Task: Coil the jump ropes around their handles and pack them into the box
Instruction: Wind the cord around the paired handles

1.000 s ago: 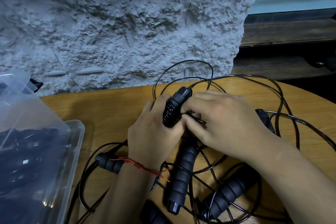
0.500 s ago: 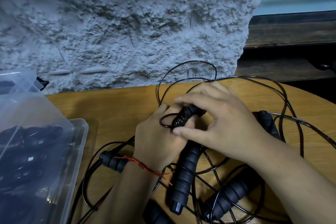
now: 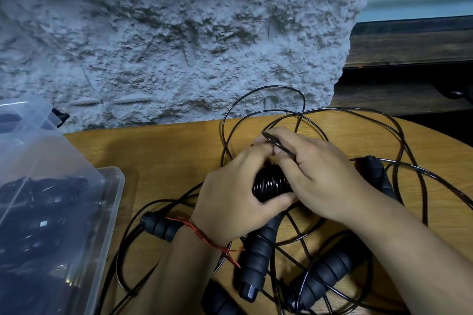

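My left hand (image 3: 230,199) grips a black jump rope handle (image 3: 270,184) wound with glossy coils of black rope, held over the wooden table (image 3: 166,151). My right hand (image 3: 322,179) covers the handle's right side and pinches a loop of the thin rope (image 3: 279,144) near the handle's top. Loose rope (image 3: 263,89) arcs out behind the hands. A second handle (image 3: 256,261) points toward me just below them. A clear plastic box (image 3: 102,225) at the left holds several coiled black ropes.
More black foam handles lie on the table: one at left (image 3: 161,227), one at lower right (image 3: 325,273), one at right (image 3: 378,174), one at the bottom edge (image 3: 220,299). Tangled rope surrounds them. The box's lid (image 3: 30,135) stands raised. A rough white wall (image 3: 179,46) is behind.
The handle has tipped down into my left hand's grip and shows more coils. My right hand has carried the rope loop over the handle's top.
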`<state>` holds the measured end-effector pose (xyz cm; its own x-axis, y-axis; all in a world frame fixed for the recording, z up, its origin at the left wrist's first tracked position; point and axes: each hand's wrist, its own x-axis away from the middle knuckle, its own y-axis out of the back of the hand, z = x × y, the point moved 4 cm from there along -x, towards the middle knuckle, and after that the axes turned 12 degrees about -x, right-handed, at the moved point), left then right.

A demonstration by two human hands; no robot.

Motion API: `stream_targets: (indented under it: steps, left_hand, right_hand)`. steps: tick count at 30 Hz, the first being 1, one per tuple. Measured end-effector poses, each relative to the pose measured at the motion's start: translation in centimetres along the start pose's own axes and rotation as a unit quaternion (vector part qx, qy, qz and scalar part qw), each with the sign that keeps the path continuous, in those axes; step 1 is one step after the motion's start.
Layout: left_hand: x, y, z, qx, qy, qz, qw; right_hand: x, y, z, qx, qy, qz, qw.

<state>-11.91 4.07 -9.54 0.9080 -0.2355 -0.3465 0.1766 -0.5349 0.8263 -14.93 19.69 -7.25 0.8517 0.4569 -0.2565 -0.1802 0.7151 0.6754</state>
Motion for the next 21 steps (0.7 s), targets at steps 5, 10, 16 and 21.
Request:
stream_targets:
  steps: [5,10,16,21]
  left_hand:
    - [0.0,0.2,2.2,0.296,0.079,-0.054,0.95]
    - [-0.3,-0.1,2.7,0.372,0.086,0.022,0.924]
    - [-0.3,-0.8,3.1,0.39,0.079,0.072,0.915]
    - [-0.4,-0.9,3.4,0.4,0.099,0.054,0.91]
  right_hand:
    - [-0.3,0.9,-2.4,-0.146,-0.069,-0.094,0.982]
    - [-0.4,1.7,-3.8,-0.157,-0.108,-0.112,0.975]
    - [-0.4,1.9,-4.4,-0.12,-0.125,-0.127,0.977]
    - [-0.3,1.7,-4.2,-0.096,-0.137,-0.146,0.975]
